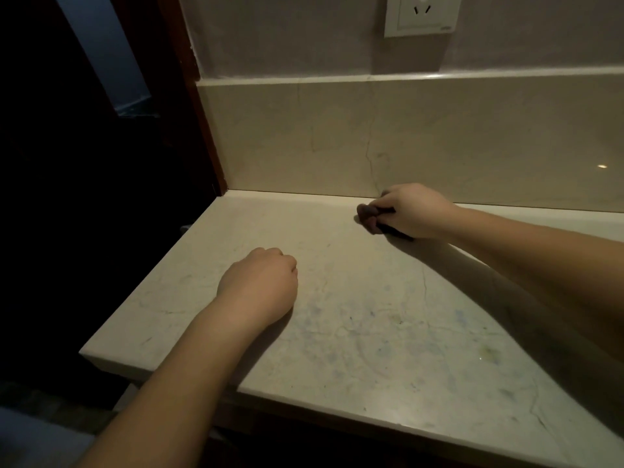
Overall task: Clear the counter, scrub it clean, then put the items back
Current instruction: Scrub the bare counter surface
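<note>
Right now a dark, crumpled scrubbing cloth (pixel 369 220) lies on the pale marble counter (pixel 354 332), far back where the surface meets the backsplash (pixel 439 136). It bunches out past the knuckles of the right hand (pixel 413 211), on the side toward the counter's left end, and a thin dark edge of it also shows under the heel of that hand. The right fingers are curled down round the cloth and hold it against the stone; the fingertips themselves are hidden beneath the hand and the fabric. The right forearm stretches in from the right edge, low over the counter.

Nearer the front and well apart from the cloth, the left hand (pixel 260 285) rests on the counter as a loose fist, fingers tucked under, with nothing visible in it. Its forearm crosses the front edge of the slab.

Faint bluish smears and a few dark specks mark the counter between and in front of the hands, and a yellowish spot sits toward the right. On the wall above the backsplash is a white power socket (pixel 422 15). A dark wooden door frame (pixel 199 106) borders the counter on the left, with darkness beyond it.
</note>
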Tool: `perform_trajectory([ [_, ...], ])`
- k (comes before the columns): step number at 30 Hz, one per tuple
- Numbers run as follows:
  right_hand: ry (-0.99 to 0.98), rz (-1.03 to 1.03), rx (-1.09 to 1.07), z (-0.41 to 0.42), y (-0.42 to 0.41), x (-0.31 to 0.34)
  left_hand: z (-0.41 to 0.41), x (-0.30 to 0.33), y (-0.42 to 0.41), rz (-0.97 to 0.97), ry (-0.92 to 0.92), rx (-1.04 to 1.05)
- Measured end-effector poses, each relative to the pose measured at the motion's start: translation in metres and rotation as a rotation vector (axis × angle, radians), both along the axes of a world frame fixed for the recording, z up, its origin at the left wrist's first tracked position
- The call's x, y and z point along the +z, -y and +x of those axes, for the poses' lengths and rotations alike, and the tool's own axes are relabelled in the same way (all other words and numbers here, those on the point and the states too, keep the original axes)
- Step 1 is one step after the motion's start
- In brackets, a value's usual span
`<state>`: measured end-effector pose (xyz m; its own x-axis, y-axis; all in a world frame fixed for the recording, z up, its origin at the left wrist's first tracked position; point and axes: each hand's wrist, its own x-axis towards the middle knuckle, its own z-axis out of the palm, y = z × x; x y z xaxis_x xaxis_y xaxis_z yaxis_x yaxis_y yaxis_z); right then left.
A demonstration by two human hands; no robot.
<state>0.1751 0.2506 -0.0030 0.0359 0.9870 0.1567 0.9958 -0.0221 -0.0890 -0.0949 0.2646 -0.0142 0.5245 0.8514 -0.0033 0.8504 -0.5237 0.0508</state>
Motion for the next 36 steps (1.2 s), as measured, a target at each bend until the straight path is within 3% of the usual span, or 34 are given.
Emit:
perform_trajectory([
  [5, -0.05, 0.042, -0.055, -0.017, -0.019, -0.003, -0.001, 0.001, -0.002, -0.011, 0.013, 0.011],
  [13, -0.138, -0.064, 0.502, -0.071, 0.071, 0.0, -0.004, 0.007, 0.002, -0.045, 0.012, 0.028],
  [21, -0.094, -0.006, 0.386, -0.072, 0.011, -0.005, -0.006, 0.017, 0.008, -0.089, 0.033, 0.077],
  [28, -0.124, -0.138, 0.845, -0.099, 0.1, -0.002, -0.02, 0.02, 0.02, -0.008, 0.273, 0.124],
  [30, -0.105, -0.139, 0.819, -0.096, 0.09, 0.001, -0.023, 0.019, 0.024, -0.01, 0.255, 0.106],
  [36, -0.063, -0.031, 0.41, -0.104, 0.039, 0.001, -0.034, 0.008, 0.033, 0.017, 0.172, 0.135],
])
